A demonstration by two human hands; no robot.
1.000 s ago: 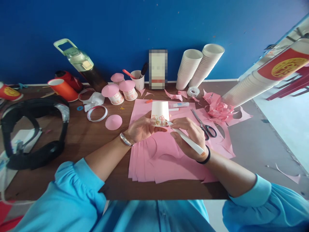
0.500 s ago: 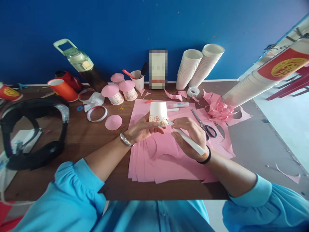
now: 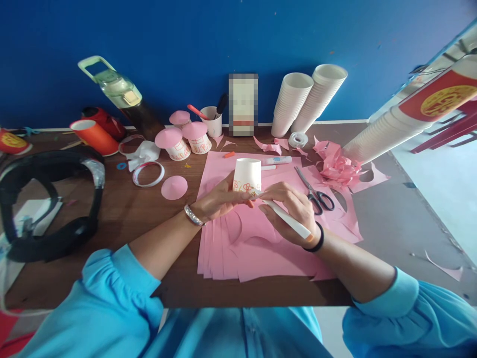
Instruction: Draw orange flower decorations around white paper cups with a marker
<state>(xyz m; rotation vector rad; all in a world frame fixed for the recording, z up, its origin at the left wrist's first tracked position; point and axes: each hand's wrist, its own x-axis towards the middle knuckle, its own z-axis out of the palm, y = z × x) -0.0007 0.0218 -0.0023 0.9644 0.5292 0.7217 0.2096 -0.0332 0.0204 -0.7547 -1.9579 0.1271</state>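
Note:
A white paper cup (image 3: 247, 171) with flowers drawn in orange along its lower part is held in my left hand (image 3: 219, 199), bottom side up as it seems. My right hand (image 3: 288, 211) grips a white marker pen (image 3: 290, 222) with an orange end, its tip close to or on the cup's drawn band. Beneath both hands lies a fanned stack of pink paper (image 3: 227, 253). Behind the cup are a glue stick (image 3: 278, 160), another white pen (image 3: 268, 168) and an orange pen cap (image 3: 229, 154). Black-handled scissors (image 3: 316, 196) rest right of my right hand.
Decorated cups with pink cone tops (image 3: 178, 146) stand at the back left, with a loose pink cone (image 3: 174, 187) before them. Stacked white cups (image 3: 292, 104) and crumpled pink scraps (image 3: 337, 166) are at right. A bottle (image 3: 119, 92) and black headgear (image 3: 95, 199) occupy the left.
The cup has shifted slightly right and tilted, so its round end shows more. My right hand and the pen have moved slightly left.

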